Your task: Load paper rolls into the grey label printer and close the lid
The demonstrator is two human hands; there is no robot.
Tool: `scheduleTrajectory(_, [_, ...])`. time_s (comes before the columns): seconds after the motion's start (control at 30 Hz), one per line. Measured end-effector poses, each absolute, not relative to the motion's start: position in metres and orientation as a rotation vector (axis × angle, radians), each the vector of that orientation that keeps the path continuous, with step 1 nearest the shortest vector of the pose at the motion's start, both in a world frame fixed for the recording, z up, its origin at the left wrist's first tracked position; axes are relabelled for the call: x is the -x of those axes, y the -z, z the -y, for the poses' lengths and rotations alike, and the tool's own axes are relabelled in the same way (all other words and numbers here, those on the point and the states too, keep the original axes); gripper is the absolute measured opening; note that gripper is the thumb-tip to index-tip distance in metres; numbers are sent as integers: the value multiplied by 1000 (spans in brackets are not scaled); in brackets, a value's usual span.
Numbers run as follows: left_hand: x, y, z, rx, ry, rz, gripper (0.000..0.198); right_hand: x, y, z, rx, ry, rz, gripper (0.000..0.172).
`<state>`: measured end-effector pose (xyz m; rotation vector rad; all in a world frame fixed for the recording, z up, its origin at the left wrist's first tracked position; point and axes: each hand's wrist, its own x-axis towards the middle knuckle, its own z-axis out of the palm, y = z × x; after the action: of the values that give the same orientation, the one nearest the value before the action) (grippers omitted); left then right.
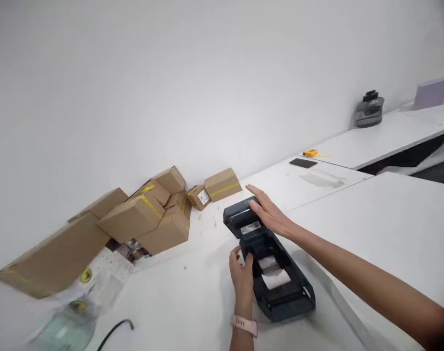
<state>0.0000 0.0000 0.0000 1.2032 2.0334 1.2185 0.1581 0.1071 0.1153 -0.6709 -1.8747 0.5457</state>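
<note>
A dark label printer (258, 243) lies on the white table with its lid (240, 214) raised. A piece of white label paper (275, 278) shows in its bay. My left hand (242, 275) is wrapped around the printer's left side wall, the thumb over the edge toward the inside. At the lid's upper right edge is my right hand (271, 214), its fingers stretched out and the thumb against the lid. A pink band (244, 325) circles my left wrist.
Cardboard boxes (134, 217) with yellow tape are piled at left, near papers (110, 275) and a plastic bag (68, 326). A black cable (114, 331) lies in front. Farther right are a phone (303, 163), a yellow tape measure (310, 153) and a grey device (369, 109).
</note>
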Motion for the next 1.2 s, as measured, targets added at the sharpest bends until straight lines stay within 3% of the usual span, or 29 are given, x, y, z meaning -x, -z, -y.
scheduleTrajectory(0.17, [-5,-6,-14,-1235,-1213,-2075,62,-162,-103,-87,559,-143,1633,34])
scheduleTrajectory(0.27, [-6,-8,-13,-1254,-1209,-2096,63,-168,-70,-77,555,-86,1858,20])
scheduleTrajectory(0.37, [-8,-9,-11,-1271,-1205,-2126,68,-168,-41,-77,688,-146,2484,25])
scheduleTrajectory(0.47, [-10,-8,-11,-1358,-1180,-2212,76,-159,-25,-85,673,-137,2813,18])
scheduleTrajectory(0.87, [-1,-2,-14,-1600,-1368,-2119,73,-132,-25,-105,629,-123,3193,17])
scheduleTrajectory(1.0, [11,-22,-28,-1682,-1583,-1942,61,-132,-26,-101,666,-80,3190,26])
scheduleTrajectory(1.2, [31,-54,-68,-1628,-1491,-1952,43,-125,-12,-102,709,3,3200,25])
